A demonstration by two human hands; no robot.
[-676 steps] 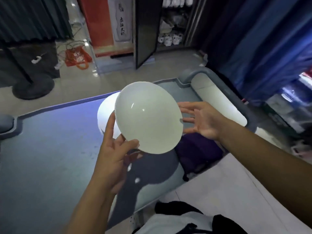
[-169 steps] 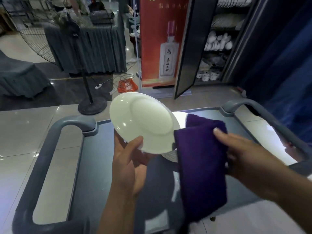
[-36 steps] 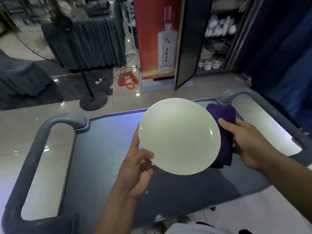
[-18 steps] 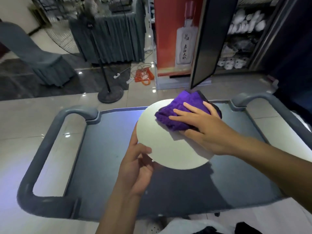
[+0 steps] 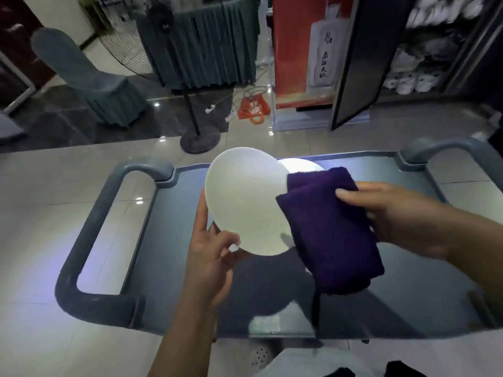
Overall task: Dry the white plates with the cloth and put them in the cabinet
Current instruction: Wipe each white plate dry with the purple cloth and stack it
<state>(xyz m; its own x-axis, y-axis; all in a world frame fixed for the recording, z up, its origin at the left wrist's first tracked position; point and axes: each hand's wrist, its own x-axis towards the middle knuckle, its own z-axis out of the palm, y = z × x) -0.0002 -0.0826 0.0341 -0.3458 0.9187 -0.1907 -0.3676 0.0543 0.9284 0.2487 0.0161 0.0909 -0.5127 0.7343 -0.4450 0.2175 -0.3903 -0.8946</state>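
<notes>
The left hand [image 5: 211, 257] is gripping a white plate [image 5: 245, 202] by its lower rim, thumb curled over the near face and fingers behind, and it is holding the plate tilted up on edge above the grey cart [image 5: 168, 240]. The right hand [image 5: 402, 216] is clutching a folded purple cloth [image 5: 329, 229], thumb lying across the top of it and the rest of the fingers hidden behind, with the cloth hanging down and overlapping the plate's right edge. Behind the plate and cloth, more white plates [image 5: 304, 165] are sitting on the cart, only their bright rim showing. Farther back, the cabinet [image 5: 424, 50] is standing with its dark door [image 5: 353, 63] swung open, blurred white crockery on its shelves. A fan stand [image 5: 200, 137] is sitting on the floor just past the cart.
</notes>
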